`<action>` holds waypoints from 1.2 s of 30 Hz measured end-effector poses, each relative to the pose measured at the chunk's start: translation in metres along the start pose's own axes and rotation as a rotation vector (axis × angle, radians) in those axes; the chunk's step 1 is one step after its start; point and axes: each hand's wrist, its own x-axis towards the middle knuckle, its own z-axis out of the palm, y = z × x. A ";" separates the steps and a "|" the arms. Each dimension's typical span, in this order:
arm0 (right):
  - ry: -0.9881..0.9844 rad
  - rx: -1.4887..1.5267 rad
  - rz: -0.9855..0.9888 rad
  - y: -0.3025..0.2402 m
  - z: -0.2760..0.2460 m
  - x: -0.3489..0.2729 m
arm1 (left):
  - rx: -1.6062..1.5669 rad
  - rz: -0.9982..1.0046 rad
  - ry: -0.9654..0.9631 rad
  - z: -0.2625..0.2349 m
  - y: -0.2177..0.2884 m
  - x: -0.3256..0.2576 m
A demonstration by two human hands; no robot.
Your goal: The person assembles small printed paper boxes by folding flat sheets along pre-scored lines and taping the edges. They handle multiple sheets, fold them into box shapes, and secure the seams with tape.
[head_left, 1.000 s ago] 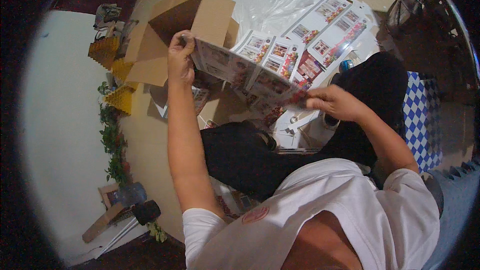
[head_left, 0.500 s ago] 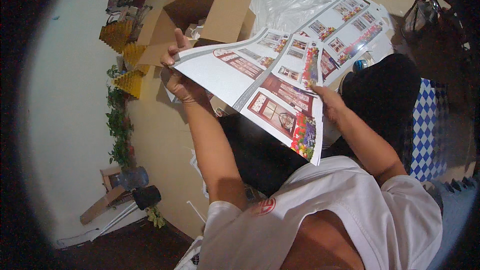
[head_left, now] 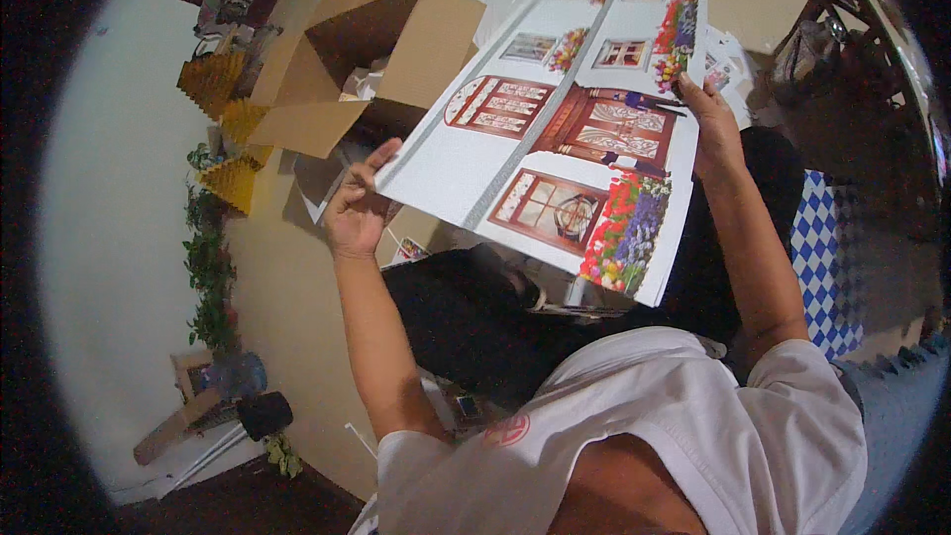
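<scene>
A large white printed sheet [head_left: 565, 139] is held up in front of me at a tilt. It carries pictures of reddish-brown doors, windows and colourful flowers, with a grey stripe running down its length. My left hand [head_left: 359, 208] grips the sheet's near left corner, thumb and fingers closed on the edge. On the opposite side my right hand [head_left: 711, 124] pinches the right edge beside the printed flowers. The sheet covers part of the floor behind it and some of my dark-clothed legs [head_left: 446, 322].
An open cardboard box [head_left: 431, 45] stands beyond my left hand, with white pieces inside. More printed sheets [head_left: 728, 64] lie behind the held one. Yellow pleated ornaments [head_left: 210, 87] and a green plant [head_left: 210, 282] line the left wall. A blue-and-white checked cloth [head_left: 827, 267] is at right.
The sheet has been raised and flattened out, facing me more fully. Both hands keep their hold; the left came lower and nearer, the right moved up and to the right.
</scene>
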 end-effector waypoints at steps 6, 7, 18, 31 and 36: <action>-0.111 0.015 -0.194 -0.027 0.002 0.000 | 0.373 -0.434 0.240 -0.006 -0.025 0.019; -0.125 -0.025 -0.213 -0.030 -0.001 0.001 | 0.495 -0.489 0.265 -0.004 -0.033 0.032; -0.170 -0.164 -0.156 -0.025 -0.018 0.002 | 0.215 -0.173 0.233 0.017 -0.066 0.118; -0.059 -0.985 -0.234 0.003 -0.044 -0.031 | 0.476 -0.207 0.211 0.066 -0.025 0.093; -0.378 -1.202 -0.686 -0.018 0.038 -0.022 | 0.518 -0.152 0.138 0.097 -0.006 0.095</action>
